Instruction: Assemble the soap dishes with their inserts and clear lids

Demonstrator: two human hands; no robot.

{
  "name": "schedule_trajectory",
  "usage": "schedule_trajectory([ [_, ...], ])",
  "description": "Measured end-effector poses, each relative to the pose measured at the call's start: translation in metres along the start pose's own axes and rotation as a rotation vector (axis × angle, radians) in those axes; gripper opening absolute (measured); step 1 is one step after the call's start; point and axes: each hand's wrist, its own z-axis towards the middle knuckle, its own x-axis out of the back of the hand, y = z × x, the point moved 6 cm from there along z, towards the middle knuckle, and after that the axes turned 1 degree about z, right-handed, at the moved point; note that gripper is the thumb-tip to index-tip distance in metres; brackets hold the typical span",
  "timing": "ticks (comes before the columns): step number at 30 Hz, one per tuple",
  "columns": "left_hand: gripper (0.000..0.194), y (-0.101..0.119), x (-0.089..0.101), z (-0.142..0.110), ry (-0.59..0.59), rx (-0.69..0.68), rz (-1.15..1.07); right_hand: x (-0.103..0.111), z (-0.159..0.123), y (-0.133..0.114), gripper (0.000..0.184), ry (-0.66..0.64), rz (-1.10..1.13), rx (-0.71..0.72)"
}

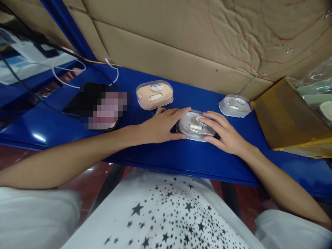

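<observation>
A grey oval box with a clear plastic cover (194,133) lies on the blue table in front of me, a small white handle-like piece and a round sticker on its top. My left hand (164,126) grips its left side, thumb at the near edge and forefinger at the far edge. On the right side, my right hand (224,133) holds the same box, with its fingertips over the cover and partly hiding the sticker. Just beyond my left hand sits a peach oval box (145,95) of the same shape. Another grey oval box (228,103) stands behind my right hand.
A cardboard carton (293,114) with plastic-wrapped items stands at the right. On the left lies a black device with a blurred screen (109,109), near a white cable (64,84). Cardboard sheeting (166,31) lines the back of the blue table (155,155).
</observation>
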Motion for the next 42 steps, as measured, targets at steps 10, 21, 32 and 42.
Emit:
schedule_trajectory([
  [10,0.092,-0.001,-0.001,-0.001,0.051,-0.023,0.069,0.000,0.001,-0.002,0.072,-0.004,-0.055,0.007],
  [21,0.092,0.002,0.000,-0.001,0.047,-0.031,0.100,0.001,0.001,-0.004,0.072,-0.006,-0.064,0.016],
  [32,0.081,0.005,0.008,-0.003,0.144,-0.022,0.150,0.006,0.002,-0.029,0.035,0.129,-0.233,0.221],
  [42,0.076,0.008,0.009,-0.004,0.151,-0.015,0.186,-0.002,0.003,-0.011,0.035,0.051,-0.295,0.118],
])
